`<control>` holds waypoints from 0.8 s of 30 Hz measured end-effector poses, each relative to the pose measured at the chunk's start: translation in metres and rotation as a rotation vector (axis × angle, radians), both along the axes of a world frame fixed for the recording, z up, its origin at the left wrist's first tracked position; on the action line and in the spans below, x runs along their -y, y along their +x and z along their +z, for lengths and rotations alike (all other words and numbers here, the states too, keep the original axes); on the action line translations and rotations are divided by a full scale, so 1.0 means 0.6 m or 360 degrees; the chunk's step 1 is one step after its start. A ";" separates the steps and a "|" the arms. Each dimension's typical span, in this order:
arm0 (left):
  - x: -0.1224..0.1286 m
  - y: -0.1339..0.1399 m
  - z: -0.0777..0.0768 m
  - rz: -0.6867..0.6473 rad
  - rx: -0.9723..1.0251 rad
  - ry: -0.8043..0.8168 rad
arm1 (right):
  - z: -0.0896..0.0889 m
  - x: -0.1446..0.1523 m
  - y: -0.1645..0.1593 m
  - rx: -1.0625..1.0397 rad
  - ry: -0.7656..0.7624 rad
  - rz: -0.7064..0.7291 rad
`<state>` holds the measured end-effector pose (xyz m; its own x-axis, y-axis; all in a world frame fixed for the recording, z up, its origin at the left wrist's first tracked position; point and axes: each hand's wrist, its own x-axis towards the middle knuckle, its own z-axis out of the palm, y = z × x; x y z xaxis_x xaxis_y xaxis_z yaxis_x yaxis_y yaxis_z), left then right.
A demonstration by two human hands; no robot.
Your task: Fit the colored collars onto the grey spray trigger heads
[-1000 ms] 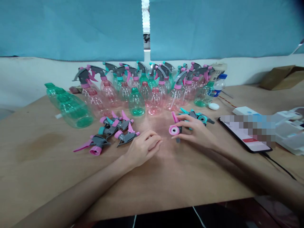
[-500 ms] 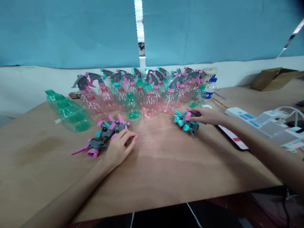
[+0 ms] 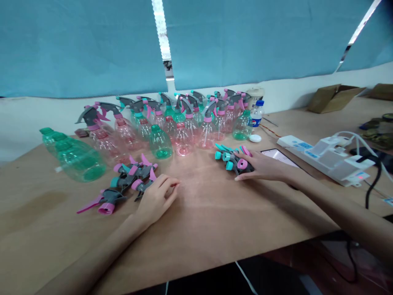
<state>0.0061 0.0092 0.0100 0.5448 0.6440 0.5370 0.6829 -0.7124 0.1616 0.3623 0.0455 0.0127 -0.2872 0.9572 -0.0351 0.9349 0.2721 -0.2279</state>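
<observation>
My left hand (image 3: 158, 197) rests on the table with its fingers curled together and nothing visible in them. Right beside it lies a group of grey trigger spray heads (image 3: 132, 174) with pink and teal parts. One pink-collared spray head (image 3: 111, 200) lies at the near left of that group. My right hand (image 3: 260, 167) is at a second pile, its thumb and fingers closed around a pink-collared trigger spray head (image 3: 242, 164). Teal-collared spray heads (image 3: 227, 157) are bunched against it on the left. The palm side of this grip is partly hidden.
Behind stand rows of pink and green bottles, many with spray heads; an open green bottle (image 3: 160, 143) is in front. Green bottles (image 3: 78, 157) lean at left. A phone (image 3: 281, 157), a power strip (image 3: 325, 157), a white oval object (image 3: 255, 138) and a Pepsi bottle (image 3: 257, 114) are at right.
My right hand has brought the pink-collared spray head down against the teal pile, its thumb now low on the near side. My left hand stays about the same. The view has turned right.
</observation>
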 end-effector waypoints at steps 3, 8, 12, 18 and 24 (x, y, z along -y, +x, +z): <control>-0.011 0.045 -0.009 -0.0028 0.0008 -0.0121 | 0.005 0.023 -0.002 0.0023 -0.0075 -0.0005; -0.043 0.159 -0.030 -0.0211 0.0006 -0.0202 | 0.005 0.054 -0.018 0.0123 0.0057 0.0037; -0.072 0.235 -0.041 -0.0283 0.0099 -0.0184 | 0.003 0.072 -0.022 0.0268 0.0161 -0.0051; -0.099 0.257 -0.047 -0.0197 0.0194 -0.0217 | -0.012 0.067 -0.010 0.0365 0.0371 -0.0159; -0.095 0.251 -0.047 -0.0350 0.0111 -0.0192 | -0.033 0.033 -0.005 0.0183 0.0386 -0.0247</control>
